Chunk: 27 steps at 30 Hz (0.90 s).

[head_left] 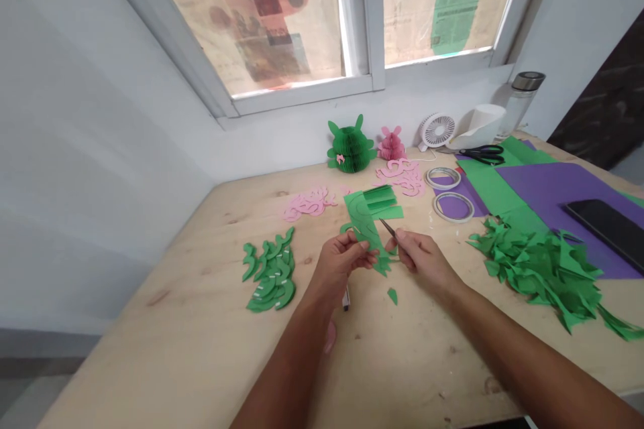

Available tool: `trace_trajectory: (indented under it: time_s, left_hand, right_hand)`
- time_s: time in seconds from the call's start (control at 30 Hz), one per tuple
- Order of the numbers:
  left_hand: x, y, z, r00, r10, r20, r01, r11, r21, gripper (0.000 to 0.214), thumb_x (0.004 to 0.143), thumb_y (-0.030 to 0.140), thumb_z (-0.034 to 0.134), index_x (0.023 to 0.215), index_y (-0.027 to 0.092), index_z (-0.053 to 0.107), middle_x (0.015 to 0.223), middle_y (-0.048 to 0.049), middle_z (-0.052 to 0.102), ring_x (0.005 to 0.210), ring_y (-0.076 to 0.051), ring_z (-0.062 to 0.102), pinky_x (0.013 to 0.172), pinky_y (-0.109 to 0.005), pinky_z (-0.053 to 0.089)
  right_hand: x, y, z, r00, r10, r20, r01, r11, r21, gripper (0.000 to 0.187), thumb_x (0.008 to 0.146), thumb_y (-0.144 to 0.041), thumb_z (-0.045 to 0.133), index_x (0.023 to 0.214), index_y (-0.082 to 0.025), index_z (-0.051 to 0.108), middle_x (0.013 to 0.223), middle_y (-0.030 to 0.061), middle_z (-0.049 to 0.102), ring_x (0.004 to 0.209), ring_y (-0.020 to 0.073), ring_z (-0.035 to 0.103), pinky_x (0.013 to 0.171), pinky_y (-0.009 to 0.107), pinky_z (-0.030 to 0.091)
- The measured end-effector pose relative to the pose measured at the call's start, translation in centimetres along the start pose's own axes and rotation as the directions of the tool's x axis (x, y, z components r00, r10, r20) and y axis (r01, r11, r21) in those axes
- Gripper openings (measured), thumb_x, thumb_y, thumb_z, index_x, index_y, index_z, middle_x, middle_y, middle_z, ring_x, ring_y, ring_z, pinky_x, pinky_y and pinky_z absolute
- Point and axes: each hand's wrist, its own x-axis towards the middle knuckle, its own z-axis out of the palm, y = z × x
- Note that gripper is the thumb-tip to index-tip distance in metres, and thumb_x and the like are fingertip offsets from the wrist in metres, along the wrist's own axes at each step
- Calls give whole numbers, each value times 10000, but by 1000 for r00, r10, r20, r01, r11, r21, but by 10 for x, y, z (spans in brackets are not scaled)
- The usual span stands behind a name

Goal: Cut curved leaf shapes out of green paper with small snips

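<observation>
My left hand [342, 265] grips a folded stack of green paper [365, 214] with curved lines marked on it, and the stack rises above my fingers. My right hand [420, 258] pinches small metal scissors [387, 229], mostly hidden by my fingers, with their thin blades against the paper's edge. A small green paper scrap [392, 295] lies on the wooden table [151, 342] just below my hands. A black-capped marker [345, 298] lies partly hidden under my left wrist. To the left sit green crescent cutouts [269, 275].
Pink paper cutouts [309, 204] lie beyond my hands. Green [351, 147] and pink [391, 144] honeycomb paper figures stand by the window. To the right are green scraps [538, 268], a purple sheet [568, 194], tape rolls [443, 178], black-handled scissors [483, 155] and a phone [606, 228].
</observation>
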Motion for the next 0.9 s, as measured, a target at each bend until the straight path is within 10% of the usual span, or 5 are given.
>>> trace_trajectory:
  time_s: [0.9]
  left_hand:
    - [-1, 4, -7, 990, -8, 141, 33, 984, -173, 181, 642, 255, 723, 701, 126, 612, 646, -55, 676, 543, -116, 602, 567, -231, 469]
  right_hand:
    - [-2, 1, 1, 988, 50, 147, -30, 990, -135, 506, 813, -576, 439, 701, -131, 651, 464, -60, 294, 421, 84, 225, 422, 238, 161]
